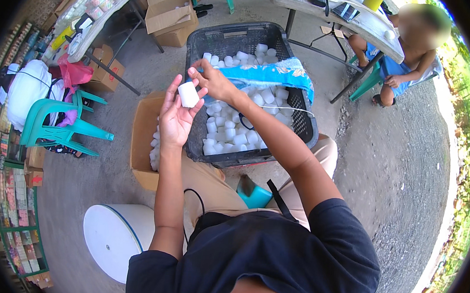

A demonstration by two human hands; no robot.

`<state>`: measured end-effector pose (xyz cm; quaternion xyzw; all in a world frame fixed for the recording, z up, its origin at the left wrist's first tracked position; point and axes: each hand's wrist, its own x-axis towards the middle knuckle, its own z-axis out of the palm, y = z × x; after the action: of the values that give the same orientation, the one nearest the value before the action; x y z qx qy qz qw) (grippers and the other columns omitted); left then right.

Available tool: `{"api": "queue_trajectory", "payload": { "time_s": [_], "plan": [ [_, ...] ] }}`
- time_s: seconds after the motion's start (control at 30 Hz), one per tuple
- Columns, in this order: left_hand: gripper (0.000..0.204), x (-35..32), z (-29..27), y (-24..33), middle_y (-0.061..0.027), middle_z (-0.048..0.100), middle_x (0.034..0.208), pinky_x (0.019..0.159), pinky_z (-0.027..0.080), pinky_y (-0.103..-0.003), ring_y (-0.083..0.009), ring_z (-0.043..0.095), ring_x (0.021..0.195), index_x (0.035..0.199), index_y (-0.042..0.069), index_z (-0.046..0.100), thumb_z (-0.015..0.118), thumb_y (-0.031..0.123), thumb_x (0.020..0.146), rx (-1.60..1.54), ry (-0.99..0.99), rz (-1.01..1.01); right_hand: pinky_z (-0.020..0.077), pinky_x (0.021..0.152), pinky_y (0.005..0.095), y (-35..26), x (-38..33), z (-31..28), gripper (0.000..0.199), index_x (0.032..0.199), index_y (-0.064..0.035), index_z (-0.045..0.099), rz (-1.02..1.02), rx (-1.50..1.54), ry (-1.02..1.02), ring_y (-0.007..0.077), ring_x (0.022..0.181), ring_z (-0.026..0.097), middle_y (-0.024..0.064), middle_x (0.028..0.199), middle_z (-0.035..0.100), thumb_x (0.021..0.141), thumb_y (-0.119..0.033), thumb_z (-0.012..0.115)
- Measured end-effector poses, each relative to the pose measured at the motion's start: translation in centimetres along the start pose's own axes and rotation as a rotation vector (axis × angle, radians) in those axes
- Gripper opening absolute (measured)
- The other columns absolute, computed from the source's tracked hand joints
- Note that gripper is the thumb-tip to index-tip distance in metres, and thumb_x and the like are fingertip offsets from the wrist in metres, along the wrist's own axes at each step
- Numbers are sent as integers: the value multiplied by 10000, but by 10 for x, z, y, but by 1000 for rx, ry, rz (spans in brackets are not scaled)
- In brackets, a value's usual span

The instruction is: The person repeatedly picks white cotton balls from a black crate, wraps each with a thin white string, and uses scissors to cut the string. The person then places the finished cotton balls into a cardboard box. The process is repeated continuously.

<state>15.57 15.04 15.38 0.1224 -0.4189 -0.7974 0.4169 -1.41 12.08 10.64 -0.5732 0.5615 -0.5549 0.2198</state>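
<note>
Seated, dark shirt low in frame, both forearms raised ahead. Left hand open, palm up, fingers loosely spread, not clenched; small white block resting at the fingertips, propped against the upper fingers rather than gripped. Right hand just above and beside the block, fingers curled and pinched at its top edge; contact likely, but a firm hold cannot be confirmed. Block judged light, from how easily two fingertips carry it; rounded corners, smooth wrapped-looking surface, probably a little slippery and somewhat soft under pressure. Best held across the two short flat sides, thumb against forefinger, not by the corners. Below the left palm, an open carton with a few more white blocks inside. Just beyond the right fingers, a black crate resting partly on the lap, holding many identical blocks, with a blue plastic bag draped across its far half. Under the left elbow, a white round tub on the ground. Well left of the fingers, a green chair with white and pink bundles, shelves of small packaged goods along the edge. Beyond the crate, further cartons and a folding table loaded with bottles and cups. Far right of the fingers, a second table and another person seated behind it, hands clear of the work.
</note>
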Motion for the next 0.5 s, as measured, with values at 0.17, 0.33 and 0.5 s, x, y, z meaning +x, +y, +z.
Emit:
{"api": "queue_trajectory", "payload": {
  "time_s": [0.17, 0.33, 0.5],
  "plan": [
    [417, -28, -39, 10, -117, 582, 1114, 770, 540, -323, -208, 627, 926, 1309, 41, 479, 452, 310, 992, -99, 209, -81, 249, 454, 250, -45, -31, -7, 960, 1450, -60, 262, 445, 498, -503, 89, 475, 332, 16, 588, 472, 850, -796, 122],
    [246, -25, 3, -16, -50, 615, 901, 684, 473, -262, -136, 597, 775, 973, 45, 703, 785, 178, 783, 811, 306, 82, 238, 483, 211, -69, -66, -29, 981, 1454, -102, 272, 429, 561, -465, 75, 563, 379, 3, 705, 500, 812, -830, 130],
    [166, -24, 0, -40, -95, 625, 859, 720, 480, -316, -190, 606, 788, 831, 1, 669, 762, 131, 785, 1060, 230, 448, 300, 526, 205, -79, -82, -40, 940, 1448, -142, 295, 339, 434, -464, 75, 648, 428, -8, 801, 511, 814, -828, 190]
  ]
}}
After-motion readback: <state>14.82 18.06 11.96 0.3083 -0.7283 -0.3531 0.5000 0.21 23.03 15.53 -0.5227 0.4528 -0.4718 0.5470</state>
